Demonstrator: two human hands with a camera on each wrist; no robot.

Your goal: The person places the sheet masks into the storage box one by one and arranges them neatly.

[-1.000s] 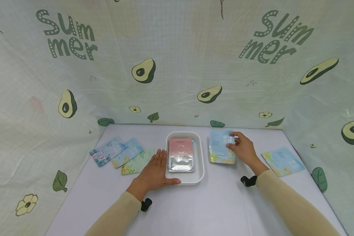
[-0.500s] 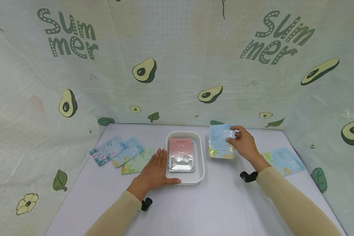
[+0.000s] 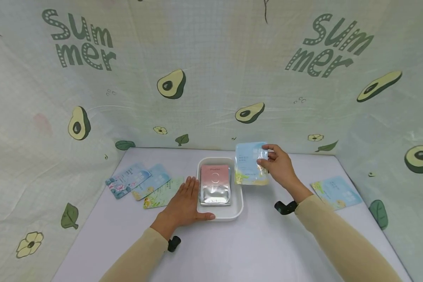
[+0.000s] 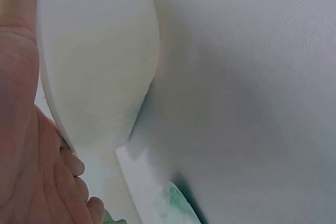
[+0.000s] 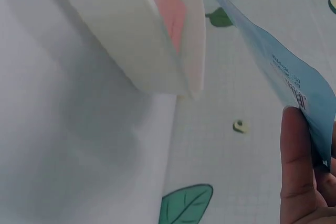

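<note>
My right hand (image 3: pixel 281 166) pinches a light blue sachet (image 3: pixel 249 163), which looks like a sheet mask packet, by its right edge. The sachet is up off the table and overlaps the right rim of the white tray (image 3: pixel 239 203) in the head view. In the right wrist view the sachet's back (image 5: pixel 286 72) shows a barcode, with the thumb against it. My left hand (image 3: pixel 182 205) lies with straight fingers along the tray's left side, its thumb over the front rim. Inside the tray rests a pink and silver sachet (image 3: pixel 215 184), on top of others.
Left of the tray a blue floral sachet (image 3: pixel 127 180), a light blue one (image 3: pixel 152 182) and a green one (image 3: pixel 163 194) lie fanned out. Another blue sachet (image 3: pixel 337 192) lies at the table's right. A printed cloth (image 3: pixel 211 78) stands behind the white table (image 3: pixel 225 250).
My right hand has lifted the light blue sachet off the table and carried it left to the tray's right rim. My left hand stays at the tray.
</note>
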